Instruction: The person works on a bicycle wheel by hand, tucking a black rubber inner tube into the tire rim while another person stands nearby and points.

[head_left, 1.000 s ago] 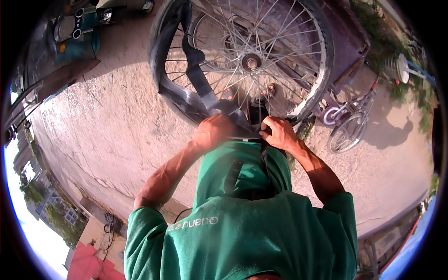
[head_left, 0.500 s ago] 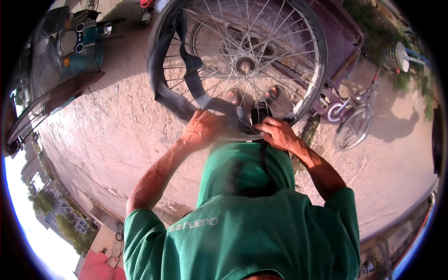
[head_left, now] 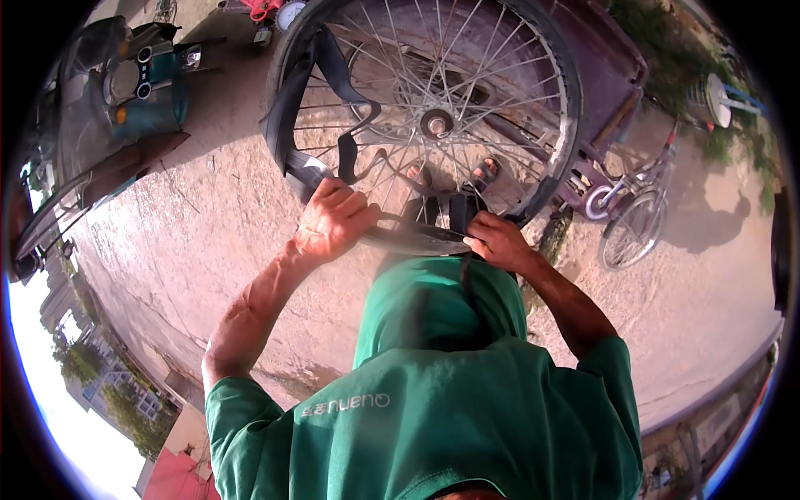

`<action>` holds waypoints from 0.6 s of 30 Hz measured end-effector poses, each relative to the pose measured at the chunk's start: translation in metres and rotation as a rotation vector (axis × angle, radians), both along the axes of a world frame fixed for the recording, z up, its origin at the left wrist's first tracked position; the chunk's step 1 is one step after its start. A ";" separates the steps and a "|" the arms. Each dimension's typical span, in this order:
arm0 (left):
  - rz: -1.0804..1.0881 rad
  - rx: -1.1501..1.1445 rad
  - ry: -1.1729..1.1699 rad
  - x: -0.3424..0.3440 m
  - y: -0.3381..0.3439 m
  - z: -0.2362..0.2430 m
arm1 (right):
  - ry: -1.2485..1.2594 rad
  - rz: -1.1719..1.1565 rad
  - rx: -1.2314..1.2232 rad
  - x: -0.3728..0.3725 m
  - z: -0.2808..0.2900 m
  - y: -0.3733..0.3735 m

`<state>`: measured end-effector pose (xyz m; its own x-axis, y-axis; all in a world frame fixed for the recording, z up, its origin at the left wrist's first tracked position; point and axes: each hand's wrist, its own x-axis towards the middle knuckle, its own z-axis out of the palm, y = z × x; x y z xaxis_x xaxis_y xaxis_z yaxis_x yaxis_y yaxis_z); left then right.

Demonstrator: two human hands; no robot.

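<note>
Limp black rubber strip (head_left: pixel 335 73) curls across the spoked metal wheel (head_left: pixel 436 125); left hand (head_left: pixel 337 221) grips its tyre (head_left: pixel 573 92) at seven o'clock, right hand (head_left: pixel 498 242) at five.

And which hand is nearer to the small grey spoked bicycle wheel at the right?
Right. The right hand is left of the small wheel, at the lower edge of the large grey spoked wheel; the left hand is farther left along it.

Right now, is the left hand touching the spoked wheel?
Touching. The head view shows it: the left hand is closed over the near-left edge of the spoked wheel, no gap visible.
</note>
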<state>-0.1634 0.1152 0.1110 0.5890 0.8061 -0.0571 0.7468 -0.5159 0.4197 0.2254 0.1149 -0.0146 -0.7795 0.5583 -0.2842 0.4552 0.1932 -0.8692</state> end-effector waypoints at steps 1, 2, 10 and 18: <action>0.014 -0.075 0.032 -0.017 -0.020 -0.012 | 0.001 0.017 0.041 -0.002 0.002 0.000; 0.028 -0.077 0.040 -0.027 -0.035 -0.021 | 0.034 0.013 0.087 0.000 -0.004 -0.003; 0.229 -0.163 -0.003 0.009 -0.040 -0.004 | 0.001 -0.019 0.153 -0.001 -0.014 -0.006; 0.072 0.118 -0.168 0.093 0.039 -0.037 | 0.032 0.020 0.240 0.003 -0.021 -0.008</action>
